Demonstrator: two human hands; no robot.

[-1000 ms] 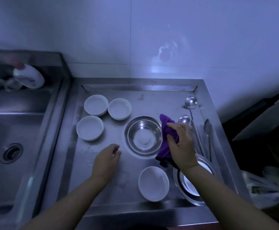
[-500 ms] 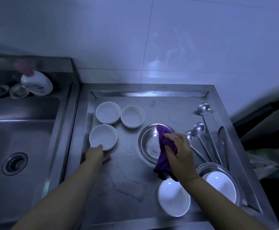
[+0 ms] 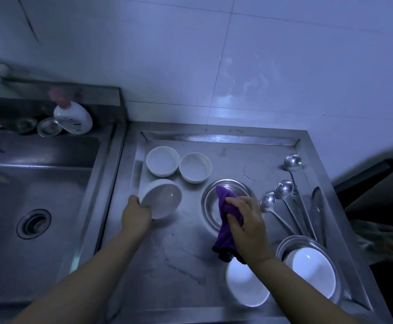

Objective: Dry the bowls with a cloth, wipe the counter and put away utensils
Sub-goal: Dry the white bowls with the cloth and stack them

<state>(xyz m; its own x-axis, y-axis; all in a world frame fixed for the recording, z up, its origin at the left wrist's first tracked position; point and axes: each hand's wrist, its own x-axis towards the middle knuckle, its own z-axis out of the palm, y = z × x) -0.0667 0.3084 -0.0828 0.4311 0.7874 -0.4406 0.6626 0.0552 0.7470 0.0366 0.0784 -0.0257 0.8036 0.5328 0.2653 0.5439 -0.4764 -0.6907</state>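
My left hand [image 3: 135,215] grips the rim of a small white bowl [image 3: 162,198] and tilts it up off the steel counter [image 3: 181,263]. My right hand [image 3: 248,224] holds a purple cloth [image 3: 225,226] bunched over the edge of a steel bowl [image 3: 210,205]. Two more white bowls [image 3: 163,160] [image 3: 195,167] stand upright behind the tilted one. Another white bowl [image 3: 245,289] sits near the front edge. A further white bowl [image 3: 311,271] rests inside stacked steel plates [image 3: 284,245] at the front right. Three steel ladles [image 3: 284,190] lie along the right side.
A steel sink [image 3: 36,192] with a drain lies left of the counter. A white soap bottle [image 3: 74,116] and small glass lids stand on its back ledge. White tiled wall rises behind. Tongs [image 3: 317,206] lie beside the ladles by the counter's right rim.
My left hand went from hovering over the counter to the nearest small white bowl, gripped its rim and tipped it up. My right hand stayed on the cloth at the steel bowl.
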